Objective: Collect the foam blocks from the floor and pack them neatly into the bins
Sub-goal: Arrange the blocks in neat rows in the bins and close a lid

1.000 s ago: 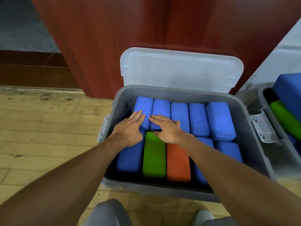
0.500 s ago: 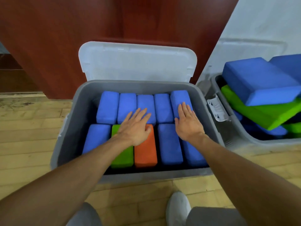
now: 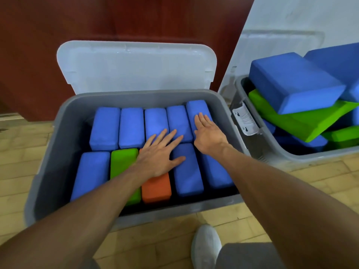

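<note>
Ten foam blocks [image 3: 104, 129] sit in two rows in the grey bin [image 3: 48, 152]; both hands have slid rightward over them since a second ago, so this layer looks pressed level. Left hand [image 3: 161, 152] lies flat, fingers spread, over the middle blocks, and right hand [image 3: 208, 136] lies flat on the end block, neither gripping. The second bin [image 3: 291, 154], right of the right hand, holds a messy pile.

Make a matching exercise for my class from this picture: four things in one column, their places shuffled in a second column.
Things
1 orange block
2 white lid
3 right hand
4 large blue block

Places
a on top in the second bin
b flat on the back row's rightmost block
c standing up behind the grey bin
d front row, partly under the left hand

Pairs: 1-d, 2-c, 3-b, 4-a
</note>
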`<act>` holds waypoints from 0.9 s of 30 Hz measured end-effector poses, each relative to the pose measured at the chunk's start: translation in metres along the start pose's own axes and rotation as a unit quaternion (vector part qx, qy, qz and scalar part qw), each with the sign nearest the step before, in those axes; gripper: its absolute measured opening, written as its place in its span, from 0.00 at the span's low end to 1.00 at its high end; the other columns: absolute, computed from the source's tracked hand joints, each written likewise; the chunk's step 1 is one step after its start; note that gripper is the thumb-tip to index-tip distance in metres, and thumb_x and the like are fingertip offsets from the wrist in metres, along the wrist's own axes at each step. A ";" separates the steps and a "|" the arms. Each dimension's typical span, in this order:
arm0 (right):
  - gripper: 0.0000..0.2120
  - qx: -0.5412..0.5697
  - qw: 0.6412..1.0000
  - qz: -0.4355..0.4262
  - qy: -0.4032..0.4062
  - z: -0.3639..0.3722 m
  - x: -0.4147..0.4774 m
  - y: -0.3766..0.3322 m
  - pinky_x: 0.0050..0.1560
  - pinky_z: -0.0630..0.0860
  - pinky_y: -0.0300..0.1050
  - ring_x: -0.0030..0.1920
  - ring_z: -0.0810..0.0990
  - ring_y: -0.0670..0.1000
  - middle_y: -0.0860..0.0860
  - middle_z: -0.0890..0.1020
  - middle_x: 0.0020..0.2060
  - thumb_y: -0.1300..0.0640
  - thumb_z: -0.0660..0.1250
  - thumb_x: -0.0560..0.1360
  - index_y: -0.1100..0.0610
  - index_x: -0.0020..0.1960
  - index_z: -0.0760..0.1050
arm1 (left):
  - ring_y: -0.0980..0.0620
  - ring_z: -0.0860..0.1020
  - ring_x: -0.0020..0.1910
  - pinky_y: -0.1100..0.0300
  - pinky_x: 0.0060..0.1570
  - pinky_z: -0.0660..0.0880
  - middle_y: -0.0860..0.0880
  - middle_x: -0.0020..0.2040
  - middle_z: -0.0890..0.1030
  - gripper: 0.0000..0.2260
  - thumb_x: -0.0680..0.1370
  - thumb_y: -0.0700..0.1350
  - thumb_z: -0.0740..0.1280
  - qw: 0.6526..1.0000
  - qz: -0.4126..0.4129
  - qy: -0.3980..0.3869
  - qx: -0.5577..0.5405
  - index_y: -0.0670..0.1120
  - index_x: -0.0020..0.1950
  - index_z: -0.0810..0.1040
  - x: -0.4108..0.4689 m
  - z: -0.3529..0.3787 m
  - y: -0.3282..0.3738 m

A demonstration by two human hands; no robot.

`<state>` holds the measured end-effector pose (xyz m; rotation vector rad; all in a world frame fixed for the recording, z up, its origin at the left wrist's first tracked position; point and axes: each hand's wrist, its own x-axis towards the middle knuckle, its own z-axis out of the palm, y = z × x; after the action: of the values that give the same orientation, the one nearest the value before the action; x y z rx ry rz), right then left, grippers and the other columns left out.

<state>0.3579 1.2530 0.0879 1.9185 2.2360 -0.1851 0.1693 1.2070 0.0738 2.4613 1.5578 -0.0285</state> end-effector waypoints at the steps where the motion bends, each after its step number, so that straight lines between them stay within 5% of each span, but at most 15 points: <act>1: 0.29 0.005 1.000 0.002 -0.001 0.000 0.004 -0.003 0.78 0.44 0.48 0.78 0.41 0.52 0.55 0.43 0.78 0.54 0.47 0.82 0.61 0.78 0.39 | 0.55 0.41 0.78 0.52 0.75 0.41 0.58 0.79 0.43 0.34 0.74 0.71 0.44 1.000 -0.002 0.009 0.006 0.61 0.77 0.43 -0.001 0.002 -0.002; 4: 0.29 0.018 1.000 0.008 0.017 0.004 0.003 -0.007 0.78 0.43 0.48 0.78 0.40 0.52 0.54 0.42 0.78 0.54 0.47 0.82 0.60 0.78 0.39 | 0.54 0.42 0.78 0.52 0.75 0.41 0.58 0.79 0.45 0.37 0.69 0.71 0.36 1.000 0.001 0.023 0.014 0.61 0.77 0.44 -0.004 0.006 -0.005; 14: 0.25 0.120 0.977 -0.016 0.176 0.042 -0.027 -0.008 0.76 0.42 0.46 0.78 0.50 0.55 0.58 0.55 0.77 0.57 0.50 0.81 0.63 0.77 0.54 | 0.54 0.46 0.78 0.46 0.75 0.43 0.58 0.79 0.50 0.34 0.72 0.69 0.39 0.998 -0.003 0.065 0.000 0.60 0.78 0.50 -0.006 0.013 -0.004; 21: 0.27 0.130 0.979 -0.012 0.158 0.037 -0.015 -0.007 0.76 0.43 0.48 0.77 0.52 0.57 0.60 0.57 0.76 0.57 0.49 0.78 0.65 0.76 0.56 | 0.53 0.47 0.78 0.45 0.75 0.42 0.56 0.79 0.50 0.31 0.76 0.66 0.45 0.997 0.005 0.072 0.002 0.58 0.78 0.52 -0.005 0.015 -0.004; 24: 0.26 0.138 0.984 0.005 0.114 0.029 -0.015 -0.006 0.76 0.40 0.46 0.78 0.46 0.54 0.57 0.51 0.78 0.58 0.50 0.81 0.63 0.78 0.50 | 0.56 0.41 0.77 0.47 0.74 0.38 0.58 0.79 0.45 0.29 0.79 0.62 0.54 0.999 0.004 -0.013 -0.038 0.59 0.78 0.48 0.002 0.003 -0.006; 27: 0.27 0.164 0.986 0.017 0.021 0.006 -0.014 -0.008 0.75 0.39 0.46 0.78 0.43 0.52 0.54 0.46 0.78 0.57 0.51 0.82 0.60 0.78 0.46 | 0.59 0.42 0.77 0.53 0.74 0.37 0.56 0.79 0.47 0.32 0.78 0.45 0.63 0.973 -0.028 -0.109 -0.201 0.54 0.78 0.52 0.006 -0.024 -0.016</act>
<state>0.3521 1.2370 0.0850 2.1342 2.3156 -0.5436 0.1551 1.2235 0.0933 2.0282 1.3806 0.0083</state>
